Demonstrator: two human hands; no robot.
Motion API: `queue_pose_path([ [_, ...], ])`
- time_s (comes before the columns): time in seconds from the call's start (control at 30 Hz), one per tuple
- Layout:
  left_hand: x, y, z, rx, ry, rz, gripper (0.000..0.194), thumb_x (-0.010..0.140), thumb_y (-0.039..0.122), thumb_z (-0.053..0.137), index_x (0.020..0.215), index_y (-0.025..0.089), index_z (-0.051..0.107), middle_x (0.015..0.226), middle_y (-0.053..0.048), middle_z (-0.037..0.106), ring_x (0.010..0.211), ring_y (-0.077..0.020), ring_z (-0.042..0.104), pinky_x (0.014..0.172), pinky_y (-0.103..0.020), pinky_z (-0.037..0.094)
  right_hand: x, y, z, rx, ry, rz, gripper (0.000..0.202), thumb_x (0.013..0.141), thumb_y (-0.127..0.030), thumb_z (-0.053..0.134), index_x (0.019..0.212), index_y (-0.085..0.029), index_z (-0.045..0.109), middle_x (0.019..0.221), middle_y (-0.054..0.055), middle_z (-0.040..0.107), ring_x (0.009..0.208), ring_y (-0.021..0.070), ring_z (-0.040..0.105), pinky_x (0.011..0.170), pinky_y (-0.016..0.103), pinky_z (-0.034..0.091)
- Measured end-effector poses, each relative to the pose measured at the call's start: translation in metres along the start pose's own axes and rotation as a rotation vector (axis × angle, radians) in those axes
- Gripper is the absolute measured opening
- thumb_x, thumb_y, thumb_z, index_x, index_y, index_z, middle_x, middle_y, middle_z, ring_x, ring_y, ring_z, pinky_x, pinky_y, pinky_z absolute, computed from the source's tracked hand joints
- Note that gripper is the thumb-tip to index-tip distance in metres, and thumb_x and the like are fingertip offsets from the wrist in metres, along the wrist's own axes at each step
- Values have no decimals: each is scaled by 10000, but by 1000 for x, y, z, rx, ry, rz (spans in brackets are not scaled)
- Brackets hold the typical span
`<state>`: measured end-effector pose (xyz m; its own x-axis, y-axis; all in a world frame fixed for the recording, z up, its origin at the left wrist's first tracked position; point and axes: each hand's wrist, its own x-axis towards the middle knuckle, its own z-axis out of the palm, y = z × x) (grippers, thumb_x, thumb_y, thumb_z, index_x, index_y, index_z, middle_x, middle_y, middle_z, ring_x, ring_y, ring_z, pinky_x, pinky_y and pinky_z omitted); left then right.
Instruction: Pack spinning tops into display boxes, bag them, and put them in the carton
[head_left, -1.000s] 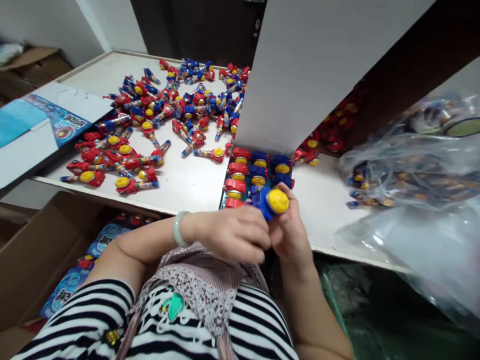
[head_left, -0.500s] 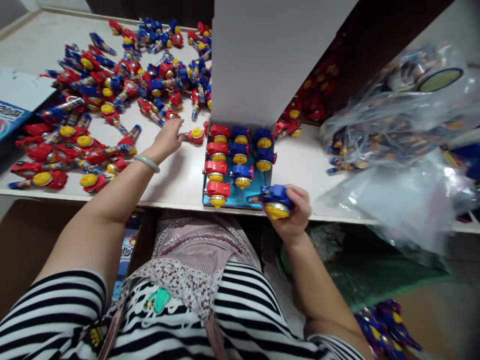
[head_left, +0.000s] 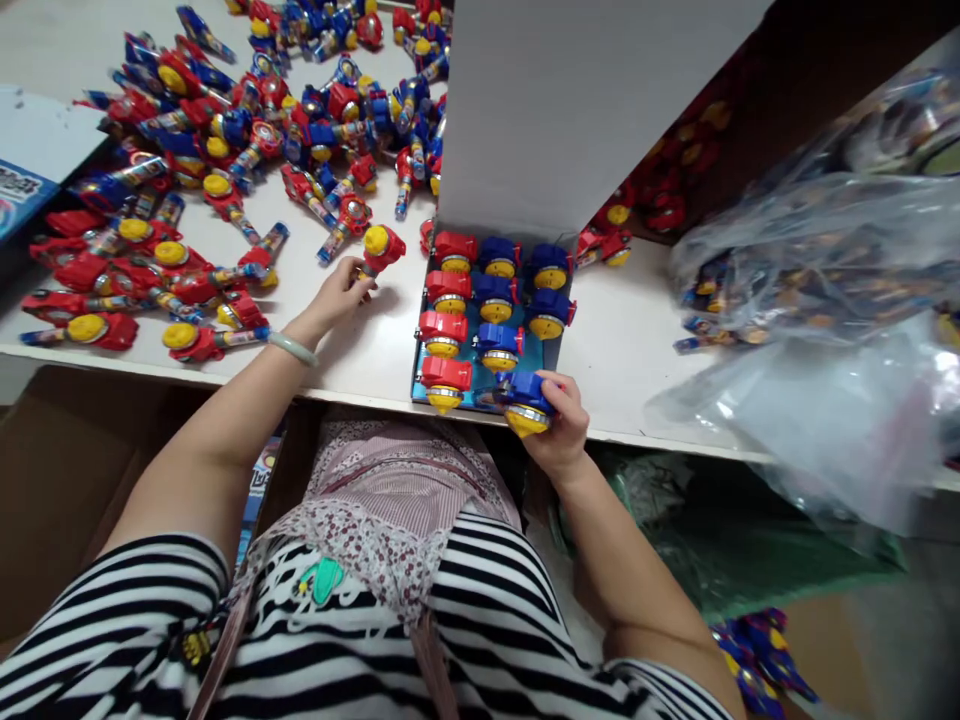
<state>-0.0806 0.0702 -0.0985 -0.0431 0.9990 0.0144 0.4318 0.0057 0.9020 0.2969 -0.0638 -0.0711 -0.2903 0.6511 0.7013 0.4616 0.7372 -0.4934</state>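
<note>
My left hand [head_left: 341, 297] is closed on the stem of a red toy with a yellow cap [head_left: 385, 247], just above the white table. My right hand [head_left: 562, 425] grips a blue toy with a yellow tip [head_left: 528, 400] at the front edge of an open display box [head_left: 534, 352]. Inside the box stand rows of toys: a red column [head_left: 445, 328] at the left, a blue column [head_left: 497, 341] in the middle and two blue ones [head_left: 548, 312] at the right. The box's tall white lid [head_left: 547, 110] stands upright behind them.
Many loose red and blue toys [head_left: 187, 270] lie across the white table [head_left: 337, 362] at the left. Clear plastic bags [head_left: 817, 270] with toys lie at the right. A blue-edged box [head_left: 34, 190] sits far left, and a green bag [head_left: 750, 540] hangs below the table edge.
My left hand has taken hold of the red toy and raised it, turning its capped end up. My right hand has brought the blue toy left to the box's front right part. The view has shifted slightly.
</note>
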Motion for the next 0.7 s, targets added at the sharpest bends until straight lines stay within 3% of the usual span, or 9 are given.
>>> queue_pose_path([
  [0.13, -32, 23, -4, -369, -37, 137, 506, 786, 545, 711, 1081, 212, 472, 873, -26, 645, 542, -87, 539, 500, -226, 438, 6, 5, 4, 57, -176, 11, 630, 859, -303, 724, 1390, -389, 396, 1200, 99, 573, 1022, 248, 655, 776, 441, 604],
  [0.27, -54, 50, -4, -481, -6, 272, 519, 780, 562, 757, 1069, 220, 494, 834, -7, 641, 491, -66, 493, 429, -200, 390, 17, -1, 2, 113, -360, 39, 585, 929, -291, 633, 1460, -368, 401, 1171, 92, 573, 1012, 238, 666, 788, 406, 611],
  [0.37, -68, 75, 1, -474, 10, 373, 447, 852, 535, 708, 1125, 237, 516, 883, -19, 647, 522, -71, 500, 451, -203, 412, 36, -25, -16, -38, -454, 126, 645, 899, -393, 692, 1487, -352, 430, 1241, 117, 577, 1113, 293, 640, 900, 486, 594],
  [0.47, -85, 112, 15, -345, -2, 500, 433, 890, 515, 673, 1202, 241, 547, 1044, -69, 653, 756, -140, 628, 643, -260, 538, 67, -52, -24, -4, -272, 143, 805, 816, -489, 777, 1510, -378, 385, 1350, 110, 550, 1220, 320, 588, 956, 497, 581],
  [0.6, -95, 158, 43, -157, -186, 751, 448, 879, 459, 705, 1238, 223, 580, 1171, -103, 644, 1049, -238, 645, 915, -371, 549, 97, -57, -3, 207, 115, 107, 934, 744, -490, 841, 1497, -389, 298, 1423, 88, 469, 1283, 313, 558, 1025, 511, 550],
  [0.67, -80, 158, 44, -151, -233, 806, 510, 872, 500, 705, 1281, 234, 557, 1177, -98, 647, 1050, -232, 642, 926, -376, 541, 96, -43, -1, 245, 320, 161, 851, 708, -463, 868, 1405, -372, 387, 1352, 66, 496, 1255, 303, 575, 1074, 563, 504],
  [0.7, -67, 149, 39, -159, -194, 787, 529, 875, 536, 689, 1288, 238, 547, 1166, -93, 647, 1036, -222, 639, 917, -370, 538, 92, -33, -5, 270, 409, 231, 829, 668, -456, 891, 1348, -363, 426, 1308, 52, 515, 1218, 295, 595, 1064, 579, 509],
])
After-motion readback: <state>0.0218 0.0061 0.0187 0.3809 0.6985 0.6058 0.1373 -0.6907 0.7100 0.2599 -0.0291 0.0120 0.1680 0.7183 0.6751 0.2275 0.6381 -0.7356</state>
